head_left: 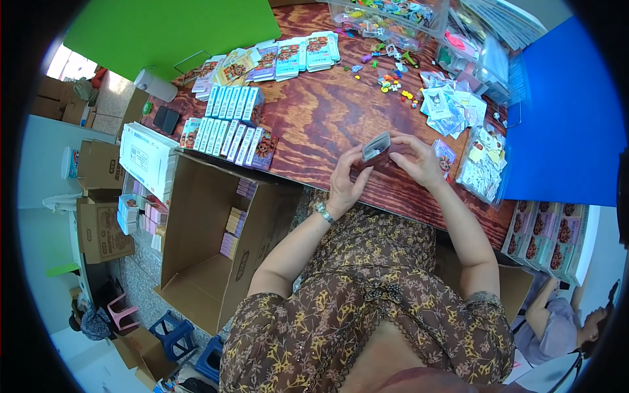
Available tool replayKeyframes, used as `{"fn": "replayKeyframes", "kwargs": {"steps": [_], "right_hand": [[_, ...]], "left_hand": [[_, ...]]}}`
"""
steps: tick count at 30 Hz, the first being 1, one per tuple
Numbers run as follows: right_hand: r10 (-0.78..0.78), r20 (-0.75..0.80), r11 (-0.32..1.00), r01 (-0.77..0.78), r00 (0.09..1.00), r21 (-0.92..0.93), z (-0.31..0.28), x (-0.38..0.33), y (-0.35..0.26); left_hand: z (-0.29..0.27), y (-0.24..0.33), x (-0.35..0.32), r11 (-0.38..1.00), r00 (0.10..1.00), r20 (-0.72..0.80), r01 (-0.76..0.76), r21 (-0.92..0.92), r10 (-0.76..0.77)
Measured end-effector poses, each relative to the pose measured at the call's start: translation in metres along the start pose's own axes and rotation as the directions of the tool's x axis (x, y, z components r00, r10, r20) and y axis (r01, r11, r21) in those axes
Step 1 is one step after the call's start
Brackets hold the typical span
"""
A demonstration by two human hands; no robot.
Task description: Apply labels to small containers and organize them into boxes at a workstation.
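Holding the small box between thumb and fingers, the left hand is pinching narrowly — the right hand is curving just beside it, contact unclear. Sound handling is keeping pressure light — thin walls are likely buckling otherwise.

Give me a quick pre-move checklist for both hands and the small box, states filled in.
1. Left hand supporting small box: ok, thumb and fingers at it.
2. Right hand gripping too: cannot tell; fingertips at the box's right edge.
3. Box end open: ok, appears open toward the camera.
4. Box contents identifiable: cannot tell, too small.
5. Loose toys apart from hands: ok, farther back.
6. Lined-up boxes apart from hands: ok, off to the left.
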State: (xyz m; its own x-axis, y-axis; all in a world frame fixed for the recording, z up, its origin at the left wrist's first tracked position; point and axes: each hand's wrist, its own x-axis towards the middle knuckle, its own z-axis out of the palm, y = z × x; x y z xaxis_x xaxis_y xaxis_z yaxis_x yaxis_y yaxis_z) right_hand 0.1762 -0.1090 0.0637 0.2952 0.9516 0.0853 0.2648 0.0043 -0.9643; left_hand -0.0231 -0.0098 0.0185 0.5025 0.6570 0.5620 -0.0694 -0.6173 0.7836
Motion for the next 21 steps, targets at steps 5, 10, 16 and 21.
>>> {"fn": "replayKeyframes", "kwargs": {"steps": [5, 10, 16, 21], "right_hand": [[-0.038, -0.005, 0.977, 0.038, 0.999, 0.212, 0.01, 0.01, 0.014], [-0.046, -0.004, 0.975, 0.046, 0.999, 0.218, 0.012, 0.013, 0.02], [0.002, -0.036, 0.954, 0.009, 0.999, 0.301, 0.017, 0.01, 0.031], [-0.058, -0.074, 0.977, 0.072, 0.996, 0.202, 0.015, 0.013, 0.024]], "left_hand": [[0.004, 0.001, 0.006, 0.999, 1.0, 0.014, 0.021, -0.043, -0.021], [0.01, -0.009, -0.001, 0.996, 0.999, -0.017, 0.038, -0.085, -0.039], [0.013, -0.026, -0.007, 0.927, 0.958, -0.048, 0.26, -0.271, -0.283], [-0.001, -0.01, 0.014, 1.0, 1.0, -0.022, 0.02, -0.001, -0.02]]}}
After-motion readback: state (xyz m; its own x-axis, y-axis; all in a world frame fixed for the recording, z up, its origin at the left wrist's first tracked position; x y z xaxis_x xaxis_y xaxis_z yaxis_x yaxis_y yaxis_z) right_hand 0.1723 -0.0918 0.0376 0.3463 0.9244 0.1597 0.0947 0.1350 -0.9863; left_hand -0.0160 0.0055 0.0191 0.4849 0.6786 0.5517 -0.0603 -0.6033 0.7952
